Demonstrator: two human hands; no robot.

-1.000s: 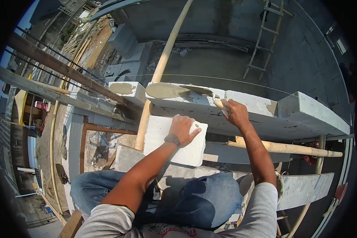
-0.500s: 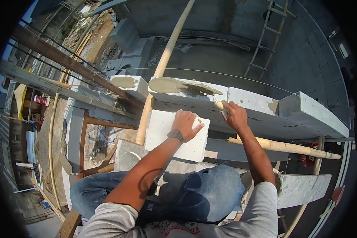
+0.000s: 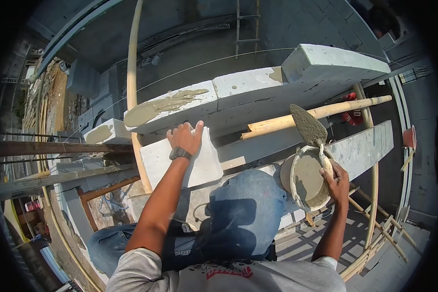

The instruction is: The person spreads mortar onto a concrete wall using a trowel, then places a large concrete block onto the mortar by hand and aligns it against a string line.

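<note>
My left hand (image 3: 186, 138) rests with its fingers spread over the far edge of a loose white block (image 3: 156, 164) in front of me. In my right hand (image 3: 337, 181) is the handle of a pointing trowel (image 3: 307, 125), its blade coated with wet grey mortar. The trowel is over the rim of a bucket (image 3: 285, 176) that holds grey mortar and stands beside my knee. Beyond the loose block runs a wall of white blocks (image 3: 248, 85). A smeared bed of mortar (image 3: 173, 103) covers the left part of its top.
A taut string (image 3: 204, 63) runs along the wall. One bamboo pole (image 3: 132, 63) rises at the left; other bamboo (image 3: 345, 108) lies across at the right. A plank (image 3: 362, 148) extends past the bucket. A ladder (image 3: 247, 29) stands far below, and timber beams (image 3: 58, 148) cross at left.
My right hand has carried the trowel from the wall top to the bucket on the right. The view has turned right. My left hand stays on the loose block.
</note>
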